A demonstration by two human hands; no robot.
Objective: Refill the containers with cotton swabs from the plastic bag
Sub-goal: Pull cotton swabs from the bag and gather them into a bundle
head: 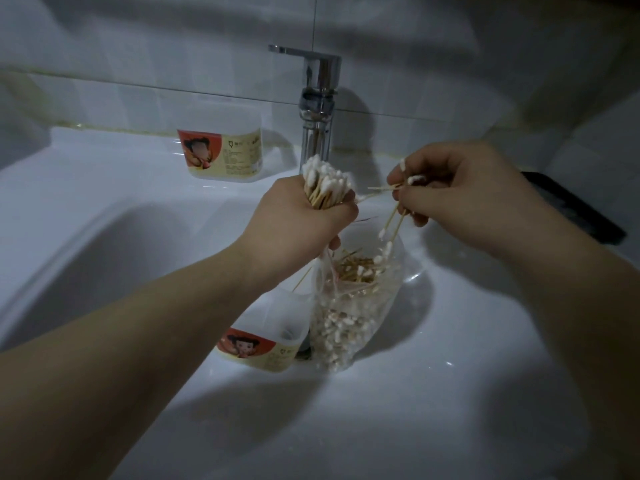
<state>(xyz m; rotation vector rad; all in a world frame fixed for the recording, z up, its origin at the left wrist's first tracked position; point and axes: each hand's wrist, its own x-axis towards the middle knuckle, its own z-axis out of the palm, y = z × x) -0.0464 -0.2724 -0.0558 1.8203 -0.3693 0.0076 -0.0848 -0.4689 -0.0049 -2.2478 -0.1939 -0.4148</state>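
White sink (104,188) under a chrome tap (317,98): two hands hold cotton swabs above a plastic bag (346,317).
The left hand (298,220) is closed in a fist round a thick bundle of cotton swabs (325,183), tips up, above the bag's top edge. The right hand (460,192) pinches a few loose swabs (391,233) in curled fingers above the bag's mouth. The bag stands in the basin beside a labelled near container (263,344); a second container (221,154) sits on the sink's back edge, left of the tap.
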